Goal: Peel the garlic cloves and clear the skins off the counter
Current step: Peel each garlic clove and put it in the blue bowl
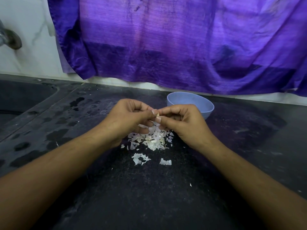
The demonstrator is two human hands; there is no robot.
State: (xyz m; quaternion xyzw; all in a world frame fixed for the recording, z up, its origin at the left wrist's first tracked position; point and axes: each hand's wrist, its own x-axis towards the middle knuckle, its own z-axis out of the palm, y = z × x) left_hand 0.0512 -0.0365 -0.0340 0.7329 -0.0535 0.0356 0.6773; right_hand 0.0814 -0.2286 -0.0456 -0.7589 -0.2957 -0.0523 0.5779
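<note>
Hidden: we see only a pale sliver of the garlic clove (157, 115); curled fingers cover the rest, so we cannot tell how much skin is on it.
Left hand (130, 117): fingers curled in, pinching the clove from the left, above the heap of skins.
Right hand (182, 123): fingers curled the same way, thumb and forefinger pinching the clove from the right; the two hands meet at the fingertips.
Also covered: the far edge of the skins (152, 138) lies under both hands, and the right hand overlaps the near left side of the bowl (209, 110).
Bowl contents: the part of the inside that we can see looks bare; the bottom is out of view.
Cut off: the sink (20, 100) and the tap (11, 39) run out of frame at the left edge.
Skins: thin, papery white flakes, torn and curled, heaped on the table just beneath the hands.
Scraps (140, 158): a few larger ragged pieces lie apart, nearer us than the heap.
Table (149, 196): dark speckled stone, dull, with dusty smears.
Wet patches (54, 135): dark blotches on the left part of the table.
Bowl: round, smooth, matt pale blue, standing behind the right hand.
Cloth (166, 39): purple woven fabric, creased and stained, hanging over the pale wall (29, 22).
</note>
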